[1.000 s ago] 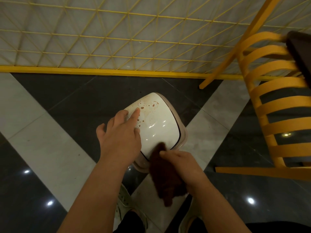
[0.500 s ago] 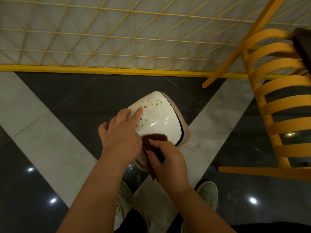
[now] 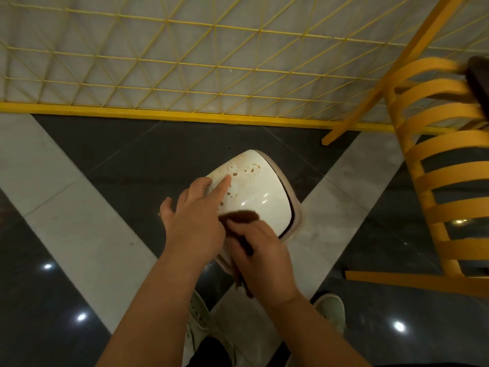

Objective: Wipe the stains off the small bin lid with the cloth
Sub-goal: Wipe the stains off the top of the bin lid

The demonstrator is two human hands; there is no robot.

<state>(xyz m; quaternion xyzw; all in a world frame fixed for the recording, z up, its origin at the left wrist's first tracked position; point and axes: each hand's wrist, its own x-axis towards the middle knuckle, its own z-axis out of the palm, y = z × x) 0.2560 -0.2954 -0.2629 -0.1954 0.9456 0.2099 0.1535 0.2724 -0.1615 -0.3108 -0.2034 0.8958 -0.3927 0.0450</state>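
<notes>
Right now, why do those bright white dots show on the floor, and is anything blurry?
Head view: the dots are lamp glare on the glossy dark floor; the lid also glints. The yellow chair smears at the top right; the wide lens bends the yellow railing.

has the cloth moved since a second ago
Yes. The cloth hung below the lid's near edge; now the right hand has pushed it up onto the lid, toward the stains.

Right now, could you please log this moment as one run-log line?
left hand steadies lid | right hand presses cloth on lid | stains remain
</notes>
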